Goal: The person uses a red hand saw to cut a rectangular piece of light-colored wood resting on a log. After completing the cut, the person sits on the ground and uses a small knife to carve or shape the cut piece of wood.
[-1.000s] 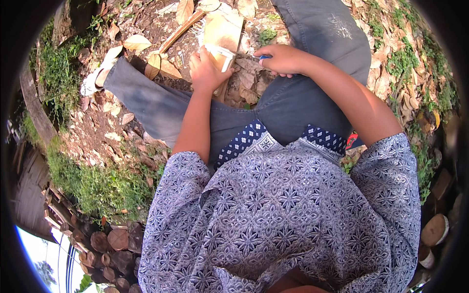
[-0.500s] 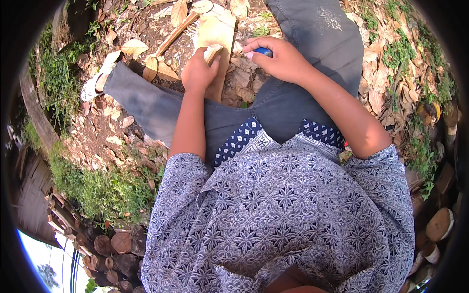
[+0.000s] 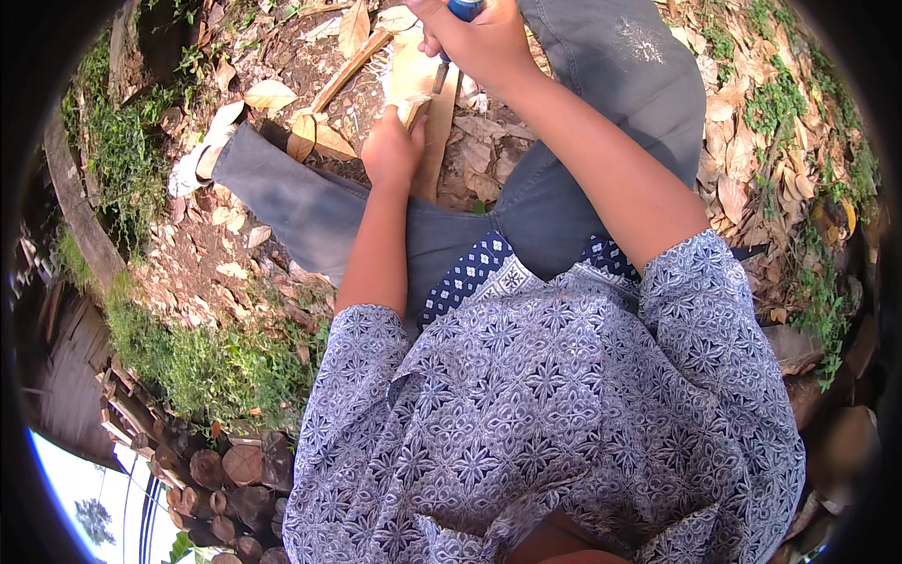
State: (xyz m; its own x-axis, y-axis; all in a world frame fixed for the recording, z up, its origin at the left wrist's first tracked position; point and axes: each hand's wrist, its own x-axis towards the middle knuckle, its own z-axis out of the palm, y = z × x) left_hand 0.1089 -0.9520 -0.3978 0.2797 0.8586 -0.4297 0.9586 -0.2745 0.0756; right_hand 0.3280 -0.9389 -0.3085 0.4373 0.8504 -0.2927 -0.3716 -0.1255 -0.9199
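Note:
My left hand is closed around a small pale wood block, whose top end pokes out above the fingers. Under that hand lies a flat wooden board on the ground between my legs. My right hand is wrapped round the blue handle of a chisel, at the top of the view. Its metal shaft points down toward the block's upper end; whether the tip touches the wood I cannot tell. Part of the handle is hidden by my fingers.
A narrow wood stick lies left of the board among dry leaves. My trouser legs spread to both sides. Stacked logs stand at the lower left, near green plants.
My right hand has moved up and left, turning the chisel so its shaft points down above the block. My left hand with the block sits slightly lower and further right in view.

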